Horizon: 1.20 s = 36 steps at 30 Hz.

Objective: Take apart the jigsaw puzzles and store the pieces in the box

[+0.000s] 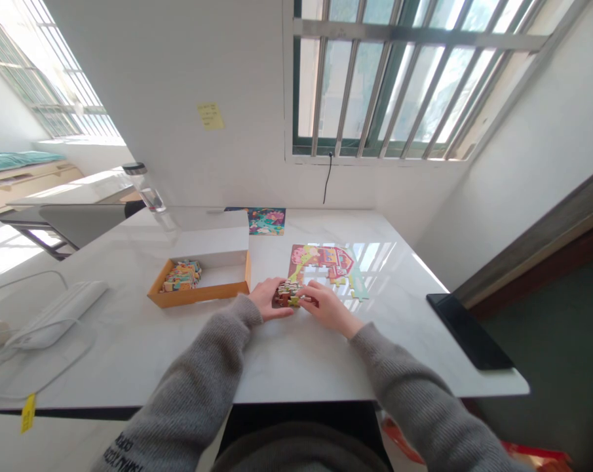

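Between my two hands is a stack of jigsaw puzzle pieces (289, 293), above the white table just in front of me. My left hand (270, 300) is closed around its left side, thumb toward me. At the stack's right side, the fingers of my right hand (325, 305) pinch at a puzzle piece; the fingertips partly cover it. Just beyond lies a partly assembled puzzle (343, 262) with a red barn picture and a gap in its middle. To the left, an orange box (222, 290) with its lid up holds more puzzle pieces (182, 275) in its left part.
A dark, colourful picture sheet (269, 221) lies by the wall. At the far left corner stands a clear bottle (149, 189). A white power strip (60, 314) with cables is at left. Near the right edge rests a black tablet-like slab (468, 330).
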Tool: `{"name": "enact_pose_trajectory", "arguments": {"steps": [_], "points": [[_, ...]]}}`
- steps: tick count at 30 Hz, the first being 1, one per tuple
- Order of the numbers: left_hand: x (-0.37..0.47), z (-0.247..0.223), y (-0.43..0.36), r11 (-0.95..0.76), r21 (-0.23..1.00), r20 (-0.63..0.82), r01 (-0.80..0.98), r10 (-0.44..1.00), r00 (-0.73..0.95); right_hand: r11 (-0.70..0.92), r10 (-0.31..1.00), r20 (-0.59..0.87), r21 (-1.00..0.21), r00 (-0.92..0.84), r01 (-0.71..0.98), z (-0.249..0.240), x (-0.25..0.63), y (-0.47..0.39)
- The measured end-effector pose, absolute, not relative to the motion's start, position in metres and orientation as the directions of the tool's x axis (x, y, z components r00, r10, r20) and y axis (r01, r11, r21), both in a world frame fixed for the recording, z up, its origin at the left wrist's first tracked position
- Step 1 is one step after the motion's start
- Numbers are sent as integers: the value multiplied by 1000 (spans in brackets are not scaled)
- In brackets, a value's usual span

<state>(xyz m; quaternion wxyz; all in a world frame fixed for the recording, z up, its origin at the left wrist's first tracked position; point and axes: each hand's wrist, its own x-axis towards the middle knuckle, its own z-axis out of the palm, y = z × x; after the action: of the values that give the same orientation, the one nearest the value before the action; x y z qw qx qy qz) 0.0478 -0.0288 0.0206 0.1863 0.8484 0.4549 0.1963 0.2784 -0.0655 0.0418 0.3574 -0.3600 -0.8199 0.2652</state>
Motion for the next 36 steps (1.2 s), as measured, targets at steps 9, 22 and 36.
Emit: {"name": "enact_pose_trajectory", "arguments": {"steps": [9, 22, 36], "points": [[68, 17, -34, -492, 450, 197, 745, 869, 454, 557, 806, 396, -759, -440, 337, 33, 278, -63], [78, 23, -42, -501, 443, 178, 743, 862, 475, 249, 930, 340, -307, -139, 918, 18, 351, -9], [77, 20, -38, -498, 438, 173, 749, 864, 473, 478, 878, 339, -564, -339, 673, 25, 334, -29]]}}
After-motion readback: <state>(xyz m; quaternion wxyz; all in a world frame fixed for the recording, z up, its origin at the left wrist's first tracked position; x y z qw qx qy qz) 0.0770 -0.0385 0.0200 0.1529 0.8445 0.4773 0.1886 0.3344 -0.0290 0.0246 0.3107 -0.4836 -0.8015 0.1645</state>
